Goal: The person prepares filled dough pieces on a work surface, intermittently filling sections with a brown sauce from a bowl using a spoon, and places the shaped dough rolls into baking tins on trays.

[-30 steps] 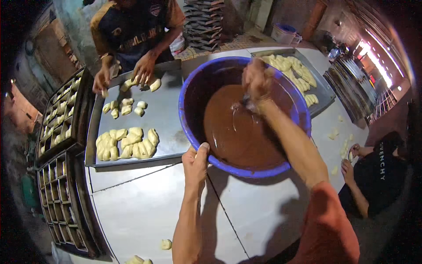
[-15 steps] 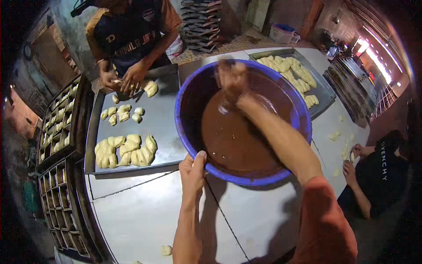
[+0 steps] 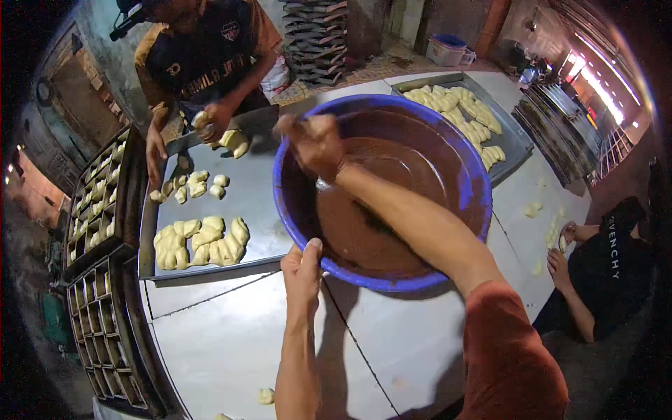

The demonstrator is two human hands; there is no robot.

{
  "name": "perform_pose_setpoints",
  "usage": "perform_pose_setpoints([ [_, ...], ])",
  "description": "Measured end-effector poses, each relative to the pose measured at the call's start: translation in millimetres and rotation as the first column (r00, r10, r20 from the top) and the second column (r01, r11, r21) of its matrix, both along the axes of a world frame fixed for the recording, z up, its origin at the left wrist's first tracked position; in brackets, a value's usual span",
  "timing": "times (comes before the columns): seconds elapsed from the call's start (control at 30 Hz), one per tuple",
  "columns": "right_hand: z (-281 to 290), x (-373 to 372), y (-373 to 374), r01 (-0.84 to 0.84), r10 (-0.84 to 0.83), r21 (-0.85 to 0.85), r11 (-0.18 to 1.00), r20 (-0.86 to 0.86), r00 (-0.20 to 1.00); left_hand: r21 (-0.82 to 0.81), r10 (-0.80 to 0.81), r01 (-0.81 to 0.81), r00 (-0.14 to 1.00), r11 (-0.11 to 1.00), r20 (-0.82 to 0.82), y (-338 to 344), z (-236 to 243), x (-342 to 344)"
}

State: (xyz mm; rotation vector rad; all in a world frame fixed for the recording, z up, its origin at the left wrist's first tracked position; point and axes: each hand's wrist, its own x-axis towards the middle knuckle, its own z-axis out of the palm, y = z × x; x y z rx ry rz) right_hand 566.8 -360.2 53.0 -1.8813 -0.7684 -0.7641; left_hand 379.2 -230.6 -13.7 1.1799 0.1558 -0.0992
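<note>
A large blue plastic basin (image 3: pixel 483 203) sits on the table, with a pool of smooth brown liquid (image 3: pixel 371 238) inside. My left hand (image 3: pixel 302 269) grips its near left rim, thumb over the edge. Over the basin's left side, my right hand (image 3: pixel 313 145) is closed in a fist and slightly blurred. A small shiny bit shows just below that fist, but the thing it belongs to is mostly hidden. Curved ripples mark the liquid's surface to the right of the fist.
Left of the basin is a metal tray (image 3: pixel 262 231) with dough pieces (image 3: pixel 203 241), where a co-worker handles dough. Another dough tray (image 3: pixel 521 147) lies back right. Divided moulds (image 3: pixel 101 329) stand far left. A second person (image 3: pixel 595 273) works at right.
My right hand has swept left across the basin, toward its left rim. The basin has shifted slightly left, with my left hand still on it. The co-worker's hands have moved apart.
</note>
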Motion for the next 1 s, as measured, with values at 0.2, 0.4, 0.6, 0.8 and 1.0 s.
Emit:
perform_pose_setpoints([
  [0.2, 26, -167, -92, -0.29, 0.439, 0.498, 0.817, -0.213, 0.873, -0.019, 0.034, -0.034, 0.999, 0.999, -0.003, 0, 25, -10],
  [0.4, 33, -33, -172, 0.371, -0.274, 0.462, 0.805, -0.265, 0.924, -0.017, 0.011, -0.011, 1.0, 1.0, 0.01, -6, 8, -6],
  [0.6, 23, -84, -13, -0.307, 0.299, -0.053, 0.95, -0.127, 0.946, -0.006, 0.057, -0.057, 0.998, 0.998, 0.037, 11, -1, -1],
  [0.8, 35, -85, -159, 0.204, -0.048, 0.502, 0.84, -0.305, 0.951, -0.077, 0.049, -0.048, 0.999, 0.996, 0.004, -12, 15, -6],
  [1.0, -12, -81, -87, -0.024, 0.028, -0.118, 0.993, 0.029, 0.999, -0.038, 0.093, -0.091, 0.995, 0.995, 0.043, 4, 5, -7],
])
